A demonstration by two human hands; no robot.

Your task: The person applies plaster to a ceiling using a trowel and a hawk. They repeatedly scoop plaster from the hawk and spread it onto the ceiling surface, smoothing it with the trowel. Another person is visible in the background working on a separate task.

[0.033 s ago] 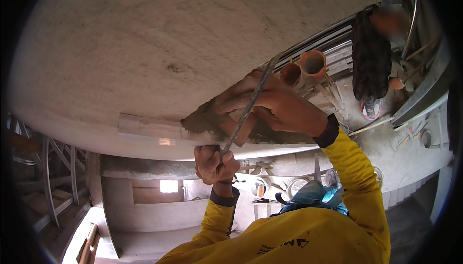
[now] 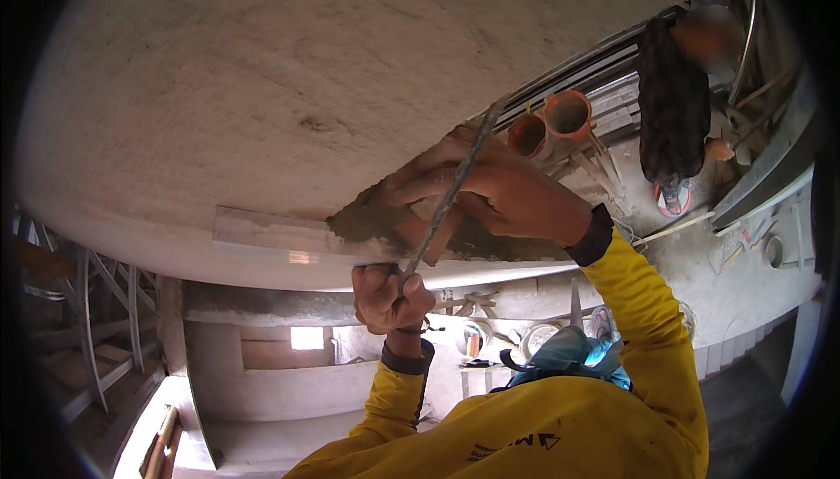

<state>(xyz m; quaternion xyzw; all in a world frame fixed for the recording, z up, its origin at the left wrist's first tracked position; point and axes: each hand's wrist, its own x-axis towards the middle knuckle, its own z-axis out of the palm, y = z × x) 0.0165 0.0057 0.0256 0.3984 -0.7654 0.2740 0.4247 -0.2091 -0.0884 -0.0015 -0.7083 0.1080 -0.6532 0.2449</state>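
My left hand (image 2: 389,298) is closed around the lower end of a long, thin grey rod (image 2: 457,183). The rod slants up to the right and crosses in front of my right hand (image 2: 512,195). That hand is up against the plastered surface (image 2: 262,103), its fingers bent over a patch of dark wet mortar (image 2: 359,219). A brown piece shows below the fingers; I cannot tell whether it is a thumb or something gripped. A pale flat strip (image 2: 262,228) lies along the surface's lower edge, left of the mortar.
Two orange buckets (image 2: 569,115) stand below at the right, near lengths of wood (image 2: 599,168). Beyond them is another person in a dark checked shirt (image 2: 674,98). Metal framework (image 2: 85,321) rises at the far left. Further tubs and timber lie on the floor beneath me.
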